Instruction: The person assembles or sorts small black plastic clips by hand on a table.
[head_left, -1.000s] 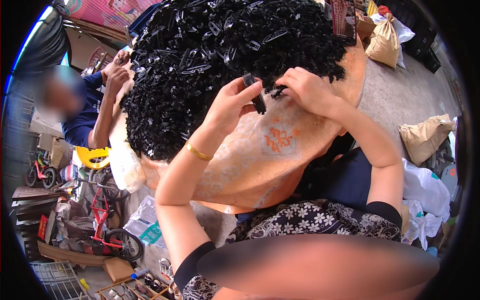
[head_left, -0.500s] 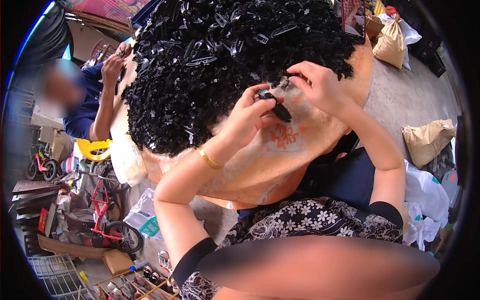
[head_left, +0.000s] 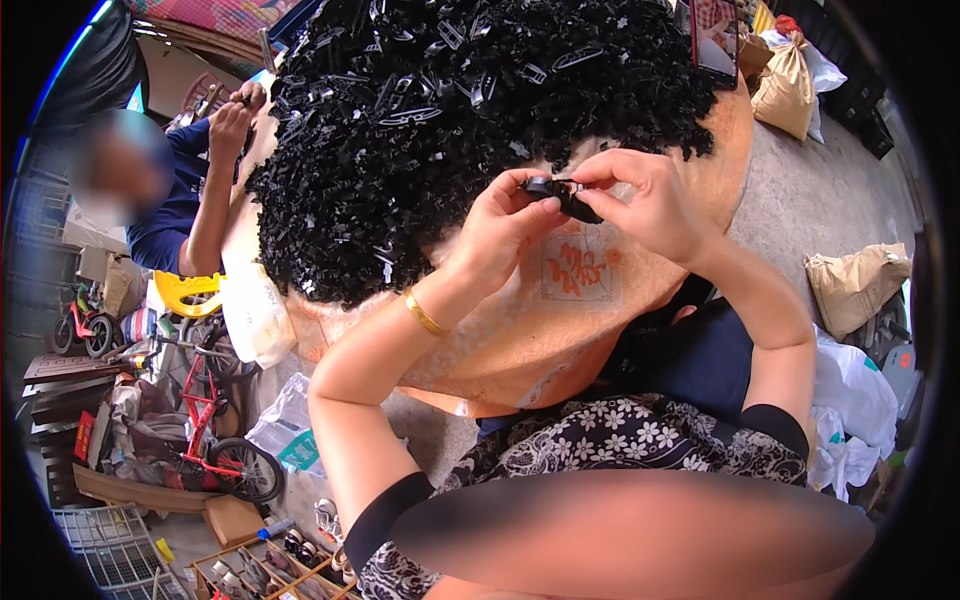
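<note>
A heap of small black plastic pieces (head_left: 370, 160) covers most of the round table, some of them long and shiny. In front of the heap, my left hand (head_left: 498, 228) is closed around a dark, glossy plastic piece (head_left: 541, 187) held between thumb and fingers. My right hand (head_left: 645, 195) pinches at its right end, fingertips close to those of the left. Whether the right fingers grip that same piece or a separate small part on it is too small to tell. Below both hands lies the orange-patterned table cover (head_left: 480, 345).
Across the table at the left, a person (head_left: 185, 200) in dark blue handles something small. A phone-like screen (head_left: 714, 40) stands at the far right edge of the heap. Sacks (head_left: 785, 90) lie on the right-hand floor; a red bicycle (head_left: 205, 420) and a shoe rack (head_left: 265, 570) are at lower left.
My right hand has come down from the heap's edge to meet the black piece in my left hand. The piece has turned from slanting steeply to lying nearly level.
</note>
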